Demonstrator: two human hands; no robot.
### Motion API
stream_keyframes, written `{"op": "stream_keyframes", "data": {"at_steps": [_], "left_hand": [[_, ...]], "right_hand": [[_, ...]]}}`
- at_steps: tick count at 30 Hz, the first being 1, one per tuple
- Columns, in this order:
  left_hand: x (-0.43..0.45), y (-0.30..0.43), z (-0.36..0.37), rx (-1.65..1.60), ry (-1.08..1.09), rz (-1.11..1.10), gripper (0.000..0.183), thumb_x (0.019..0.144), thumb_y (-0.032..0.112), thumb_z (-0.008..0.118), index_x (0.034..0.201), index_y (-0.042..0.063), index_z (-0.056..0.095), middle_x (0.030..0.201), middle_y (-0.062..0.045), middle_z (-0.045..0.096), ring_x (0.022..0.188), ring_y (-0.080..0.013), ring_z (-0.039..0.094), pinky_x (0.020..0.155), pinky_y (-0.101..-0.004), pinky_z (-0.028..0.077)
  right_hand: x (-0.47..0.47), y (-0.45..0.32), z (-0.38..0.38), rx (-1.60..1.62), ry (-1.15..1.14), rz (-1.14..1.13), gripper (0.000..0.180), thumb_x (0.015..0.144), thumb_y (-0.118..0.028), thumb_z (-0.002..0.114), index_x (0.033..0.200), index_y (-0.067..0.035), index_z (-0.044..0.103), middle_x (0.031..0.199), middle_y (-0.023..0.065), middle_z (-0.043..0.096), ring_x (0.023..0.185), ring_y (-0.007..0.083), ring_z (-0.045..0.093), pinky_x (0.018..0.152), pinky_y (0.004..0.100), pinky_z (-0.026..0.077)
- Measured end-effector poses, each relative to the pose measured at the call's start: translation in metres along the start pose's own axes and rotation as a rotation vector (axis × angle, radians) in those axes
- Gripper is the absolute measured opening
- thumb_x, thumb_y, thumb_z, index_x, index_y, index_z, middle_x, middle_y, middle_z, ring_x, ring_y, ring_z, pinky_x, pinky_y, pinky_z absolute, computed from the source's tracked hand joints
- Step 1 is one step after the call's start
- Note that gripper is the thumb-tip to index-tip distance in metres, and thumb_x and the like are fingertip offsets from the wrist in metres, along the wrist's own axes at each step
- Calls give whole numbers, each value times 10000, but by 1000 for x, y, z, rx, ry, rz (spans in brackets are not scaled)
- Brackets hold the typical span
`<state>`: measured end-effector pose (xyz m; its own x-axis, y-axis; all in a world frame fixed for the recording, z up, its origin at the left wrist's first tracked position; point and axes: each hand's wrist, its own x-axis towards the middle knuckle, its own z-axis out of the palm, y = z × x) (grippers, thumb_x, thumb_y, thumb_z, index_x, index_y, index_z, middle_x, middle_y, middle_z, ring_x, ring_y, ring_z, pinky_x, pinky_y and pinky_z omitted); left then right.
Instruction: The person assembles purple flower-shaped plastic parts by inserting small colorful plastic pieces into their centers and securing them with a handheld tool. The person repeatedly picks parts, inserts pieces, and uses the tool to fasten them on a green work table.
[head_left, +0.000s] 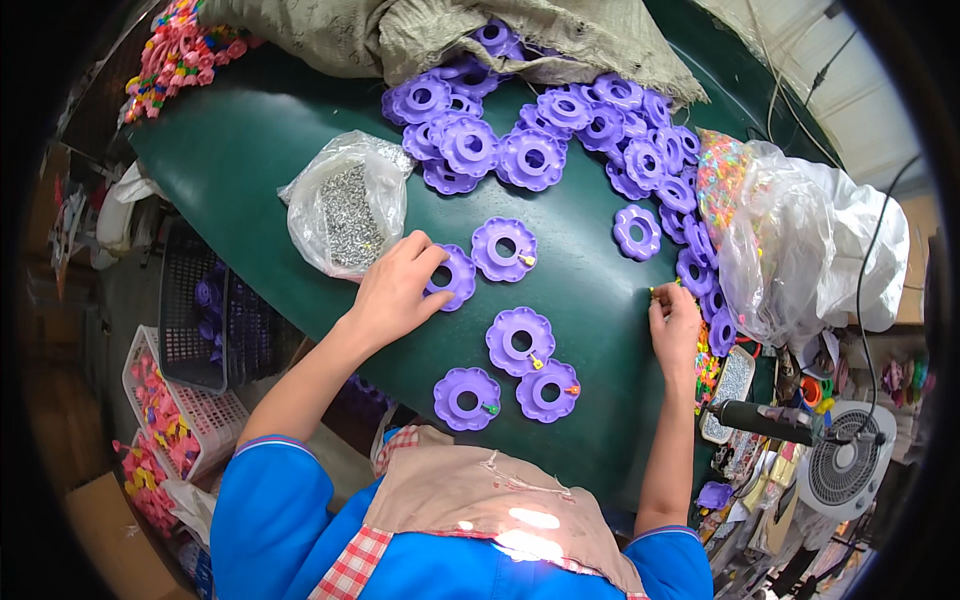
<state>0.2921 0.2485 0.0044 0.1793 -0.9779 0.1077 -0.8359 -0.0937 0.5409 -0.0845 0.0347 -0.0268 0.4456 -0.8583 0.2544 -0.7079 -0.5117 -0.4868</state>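
My left hand (397, 285) grips the left edge of a purple flower-shaped plastic ring (463, 277), fingers on top and thumb at its lower edge. Off to the right, my right hand (673, 322) has its fingertips pinched around a small yellow plastic piece (652, 291), mostly hidden. Beside that wrist lies a heap of small coloured plastic pieces (705, 367). Between my hands are several purple rings: two bear a yellow piece, at upper middle (504, 225) and centre (499, 345). Another holds an orange piece (551, 412), and the nearest one a green piece (446, 397).
A clear bag of small metal screws (349, 217) stands behind my left hand. Purple rings (532, 157) spill from a woven sack (450, 37) across the far side. At right are a bag of coloured pieces (724, 180), a tray of metal parts (731, 382), a power screwdriver (761, 421) and a fan (846, 457).
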Motion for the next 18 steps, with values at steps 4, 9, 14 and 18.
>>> {"op": "stream_keyframes", "data": {"at_steps": [4, 9, 14, 18], "left_hand": [[11, -1, 14, 227, 63, -41, 512, 807, 485, 868, 909, 42, 632, 835, -149, 696, 756, -368, 714, 661, -456, 582], [23, -1, 1, 214, -88, -145, 515, 823, 509, 850, 959, 42, 679, 803, -136, 711, 749, -355, 731, 667, -465, 591], [9, -17, -10, -132, -106, 251, 417, 769, 125, 822, 1169, 77, 713, 1097, -102, 626, 1029, -327, 650, 864, -471, 552], [3, -12, 5, -109, -35, 175, 473, 761, 63, 832, 1213, 78, 691, 1089, -105, 601, 976, -334, 651, 813, -459, 544]], "right_hand": [[10, -43, 17, 42, -133, -67, 132, 881, -13, 683, 1013, -15, 685, 870, 163, 647, 756, 326, 673, 713, 433, 545], [22, -70, 33, 67, -207, -62, 115, 880, -18, 697, 994, -11, 690, 875, 145, 671, 754, 314, 675, 702, 424, 538], [25, -86, 36, 330, -213, -34, 156, 903, -17, 767, 1051, -16, 720, 900, 67, 684, 772, 161, 676, 659, 321, 560], [24, -105, 46, 951, -361, 292, 187, 976, -38, 748, 1154, 13, 768, 977, 36, 726, 876, 127, 707, 739, 287, 627]]}}
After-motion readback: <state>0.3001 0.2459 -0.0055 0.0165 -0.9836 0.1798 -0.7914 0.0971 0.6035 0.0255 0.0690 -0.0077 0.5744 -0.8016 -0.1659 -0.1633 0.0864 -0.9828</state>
